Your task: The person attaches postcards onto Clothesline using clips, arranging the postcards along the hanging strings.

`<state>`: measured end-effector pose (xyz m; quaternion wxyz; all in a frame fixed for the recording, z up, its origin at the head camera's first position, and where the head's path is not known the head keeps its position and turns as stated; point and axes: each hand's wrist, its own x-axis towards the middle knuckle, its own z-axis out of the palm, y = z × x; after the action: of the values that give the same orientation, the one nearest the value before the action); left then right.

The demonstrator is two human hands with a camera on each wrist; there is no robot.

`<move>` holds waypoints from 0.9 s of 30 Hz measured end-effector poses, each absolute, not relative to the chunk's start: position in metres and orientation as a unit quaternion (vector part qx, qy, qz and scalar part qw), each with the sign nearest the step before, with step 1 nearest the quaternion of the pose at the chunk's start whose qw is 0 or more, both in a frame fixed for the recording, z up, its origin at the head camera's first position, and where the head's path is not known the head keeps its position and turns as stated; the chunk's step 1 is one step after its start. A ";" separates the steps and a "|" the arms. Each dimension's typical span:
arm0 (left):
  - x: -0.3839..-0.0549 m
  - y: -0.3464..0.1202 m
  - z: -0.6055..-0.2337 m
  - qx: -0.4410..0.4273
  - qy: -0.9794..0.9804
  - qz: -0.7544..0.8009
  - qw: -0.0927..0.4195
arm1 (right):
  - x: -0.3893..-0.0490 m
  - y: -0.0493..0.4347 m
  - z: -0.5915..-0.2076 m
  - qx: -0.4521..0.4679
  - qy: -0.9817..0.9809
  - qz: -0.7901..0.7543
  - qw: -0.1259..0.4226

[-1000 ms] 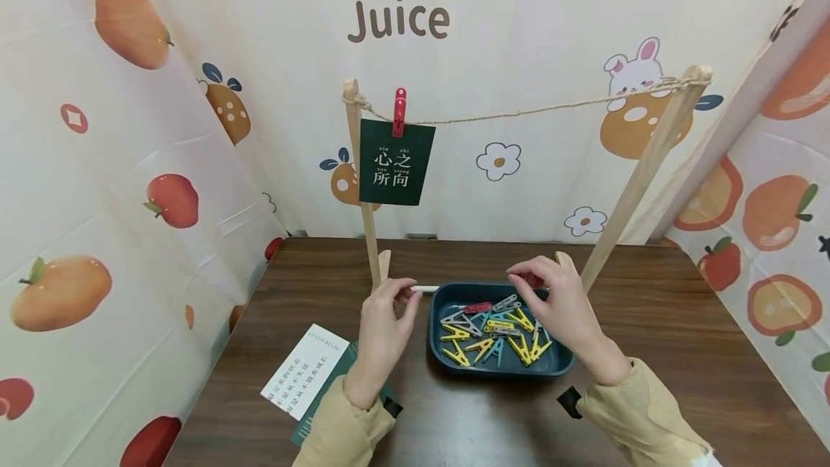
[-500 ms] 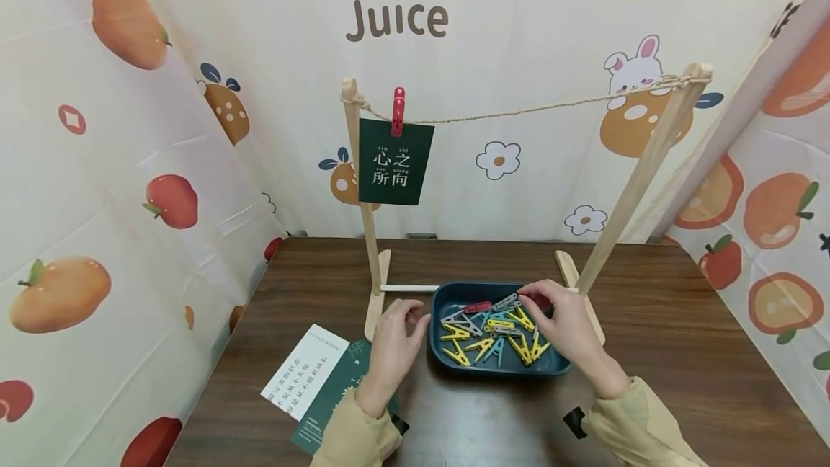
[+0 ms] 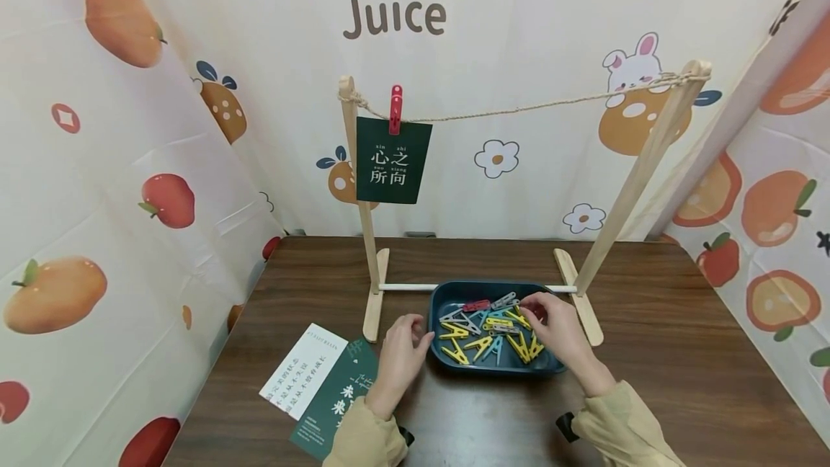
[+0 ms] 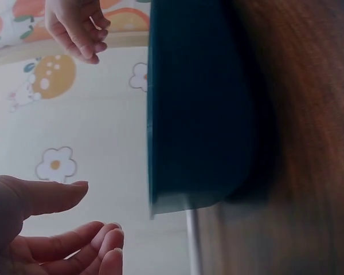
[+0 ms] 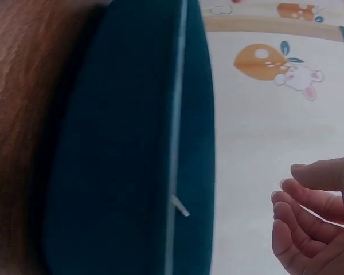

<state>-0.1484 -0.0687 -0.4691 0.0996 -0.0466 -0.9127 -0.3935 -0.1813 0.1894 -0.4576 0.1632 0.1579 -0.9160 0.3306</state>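
A dark blue tray (image 3: 496,370) holds a heap of yellow, blue, grey and red clothespins (image 3: 480,345). At its left rim is my left hand (image 3: 400,359), fingers loosely curled and nothing between them; the left wrist view shows thumb and fingertips (image 4: 80,192) apart. Over the tray's right side hovers my right hand (image 3: 560,334), also holding nothing, its fingers (image 5: 301,217) relaxed in the right wrist view. Behind, a dark green card (image 3: 389,182) hangs from a twine line (image 3: 499,114) by a red clothespin (image 3: 395,110).
Two wooden posts (image 3: 638,179) on flat feet carry the twine, joined low down by a white rod (image 3: 408,287). Left of my left hand, a white card (image 3: 305,370) overlaps a green card (image 3: 337,402) on the brown table (image 3: 681,352). A fruit-printed curtain (image 3: 551,13) encloses the back.
Both hands have come down and toward the person, the left to the tray's left rim, the right over its right side. The hanging card and the clothespins have stayed put.
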 end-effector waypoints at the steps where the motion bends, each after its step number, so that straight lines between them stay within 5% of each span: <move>1: -0.149 -0.068 -0.471 -0.043 -0.913 -0.394 0.095 | -0.182 0.190 -0.460 0.153 -0.918 0.331 0.153; 27: -0.151 -0.061 -0.499 -0.040 -0.900 -0.431 0.052 | -0.196 0.165 -0.503 0.139 -0.951 0.275 0.028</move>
<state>-0.1514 -0.0611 -0.4994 0.0521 -0.0403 -0.9001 -0.4307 -0.1964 0.1654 -0.5031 0.0277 0.1387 -0.9509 0.2753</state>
